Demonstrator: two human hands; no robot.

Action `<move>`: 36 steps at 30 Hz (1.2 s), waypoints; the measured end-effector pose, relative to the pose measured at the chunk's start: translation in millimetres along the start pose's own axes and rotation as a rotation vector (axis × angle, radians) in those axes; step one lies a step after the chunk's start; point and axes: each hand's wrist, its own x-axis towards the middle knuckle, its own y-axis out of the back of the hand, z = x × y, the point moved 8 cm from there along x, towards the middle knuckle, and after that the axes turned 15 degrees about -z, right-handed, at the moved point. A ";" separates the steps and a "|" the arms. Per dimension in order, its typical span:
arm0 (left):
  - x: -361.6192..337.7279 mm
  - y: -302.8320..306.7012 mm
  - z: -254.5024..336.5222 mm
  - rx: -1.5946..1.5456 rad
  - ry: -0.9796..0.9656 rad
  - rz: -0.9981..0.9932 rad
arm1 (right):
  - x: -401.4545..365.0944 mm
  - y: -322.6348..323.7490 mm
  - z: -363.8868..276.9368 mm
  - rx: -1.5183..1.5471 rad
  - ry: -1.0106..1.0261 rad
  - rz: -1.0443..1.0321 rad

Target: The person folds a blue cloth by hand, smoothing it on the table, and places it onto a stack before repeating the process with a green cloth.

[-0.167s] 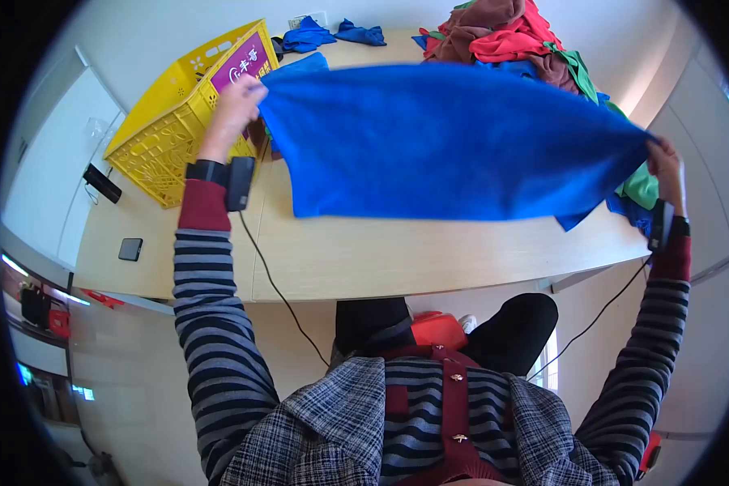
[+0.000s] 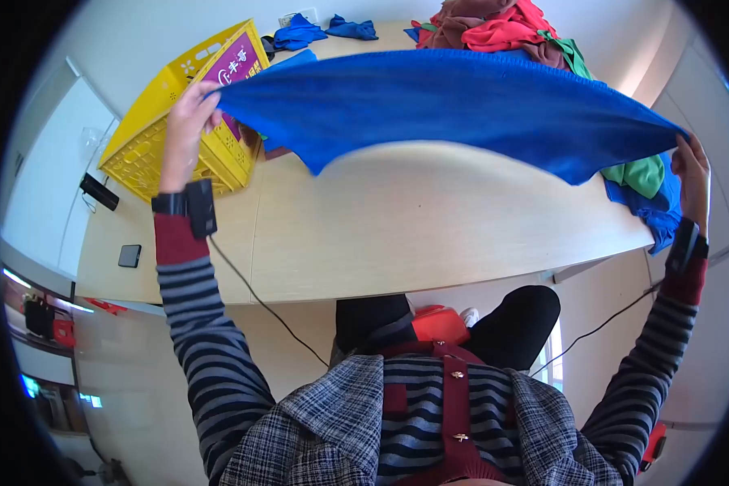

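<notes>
A blue cloth [image 2: 437, 101] hangs stretched between my two hands above the table, its lower edge arched upward in the middle. My left hand [image 2: 190, 117] pinches one upper corner in front of the yellow crate. At the other end, my right hand [image 2: 692, 166] is closed on the opposite corner, near a green cloth and blue cloths at the table's right edge. The cloth covers part of the pile of fabric behind it.
The yellow plastic crate [image 2: 225, 158] stands at the table's left. A heap of red, brown and green cloths [image 2: 502, 36] lies at the back right, with small blue cloths [image 2: 300, 32] at the back. A phone [image 2: 130, 256] rests on the table [image 2: 340, 251]. Cables run from both wrist devices.
My hands have moved farther apart, the left one outward to the left and the right one slightly right. The blue cloth is pulled wider, and its lower edge has swung upward.
</notes>
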 end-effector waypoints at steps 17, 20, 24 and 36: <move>-194.6 -109.2 -175.7 -0.448 0.321 -0.178 | -174.8 -158.1 151.6 0.305 -0.528 -0.358; -183.0 -106.6 -168.8 -0.396 0.287 -0.154 | -160.9 -154.0 137.7 0.206 -0.435 -0.327; -108.5 -133.8 -102.8 -0.274 0.106 -0.251 | -102.1 -214.8 56.1 -0.038 -0.125 -0.484; -19.2 -304.3 65.0 -0.598 -0.102 -0.512 | -82.5 -380.0 -87.9 0.245 0.158 -0.641</move>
